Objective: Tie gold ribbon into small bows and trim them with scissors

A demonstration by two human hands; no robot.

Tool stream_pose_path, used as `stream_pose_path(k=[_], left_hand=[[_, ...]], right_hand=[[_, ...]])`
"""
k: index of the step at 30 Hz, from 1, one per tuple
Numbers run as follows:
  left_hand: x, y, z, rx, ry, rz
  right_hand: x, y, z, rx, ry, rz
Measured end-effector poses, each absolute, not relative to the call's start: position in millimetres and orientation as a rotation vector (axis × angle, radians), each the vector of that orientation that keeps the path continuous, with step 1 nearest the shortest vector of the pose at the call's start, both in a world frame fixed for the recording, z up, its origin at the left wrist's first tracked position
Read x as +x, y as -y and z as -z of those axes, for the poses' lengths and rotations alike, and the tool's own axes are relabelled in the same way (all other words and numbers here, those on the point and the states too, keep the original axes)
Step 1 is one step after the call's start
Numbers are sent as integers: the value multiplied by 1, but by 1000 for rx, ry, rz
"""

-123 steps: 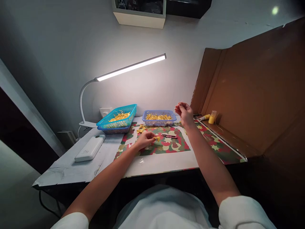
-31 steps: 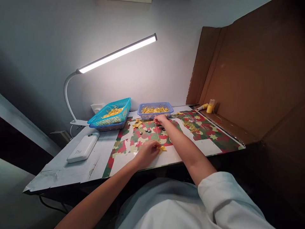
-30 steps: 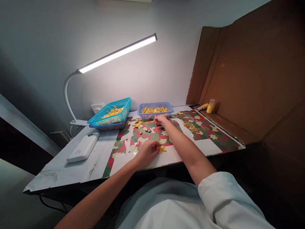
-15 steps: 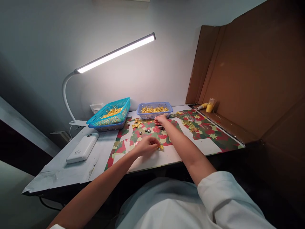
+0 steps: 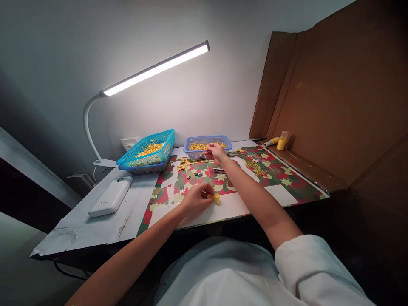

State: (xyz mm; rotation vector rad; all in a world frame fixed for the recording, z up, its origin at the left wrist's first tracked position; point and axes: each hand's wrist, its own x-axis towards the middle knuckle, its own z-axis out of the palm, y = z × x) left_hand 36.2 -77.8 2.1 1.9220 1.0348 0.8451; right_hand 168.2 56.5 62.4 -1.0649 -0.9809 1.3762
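Note:
My left hand (image 5: pixel 198 197) pinches a small yellow ribbon bow (image 5: pixel 216 198) low over the white front part of the table mat. Up and away from it, my right hand (image 5: pixel 216 152) is closed on a thin yellow thread (image 5: pixel 208 170), which runs taut down to the bow. Below my right hand lies a pair of small pliers or snips (image 5: pixel 218 171). Several shiny metal bells or beads (image 5: pixel 198 174) rest left of the thread. More yellow bows (image 5: pixel 182 165) and gold strands sit behind them on the patterned mat (image 5: pixel 228 185).
A blue-purple basket (image 5: pixel 188 149) of yellow pieces stands at the back, with a turquoise basket (image 5: pixel 127 160) stacked at its left. A lamp (image 5: pixel 156 68) arches overhead. A white power bank (image 5: pixel 110 197) lies left. Thread spools (image 5: pixel 281 141) stand by the cardboard wall (image 5: pixel 334 97) at right.
My right hand has risen and moved slightly back, drawing the thread up. The bow in my left hand has turned and shows more plainly; my left hand has barely shifted.

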Motion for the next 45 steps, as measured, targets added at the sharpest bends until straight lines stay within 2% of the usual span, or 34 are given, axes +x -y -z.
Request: stream_pose_path(k=[4,8,13,19,25,35,40,45], left_hand=[[37,78,6,1666,-934,-1040],[39,74,3,1481,-955,-985],[42,73,-2,1435,-992,-905],[44,78,4,1336,-948,-880],[46,81,3,1336,-1033,-935],[41,84,0,1292,-1049,-1030],[45,90,0,1134,-950,-911],[40,97,-3,1165,-937,-865]], right_hand=[[181,-38,-99,-735,1012,-1382],[189,-22,-127,-618,1036,-1381],[184,-10,-141,-662,965,-1336],[182,4,-155,-708,980,-1461],[187,1,-166,-811,1003,-1387],[187,-22,-155,-759,971,-1348],[184,-47,-111,-877,847,-1593],[183,-62,-72,-943,783,-1660]])
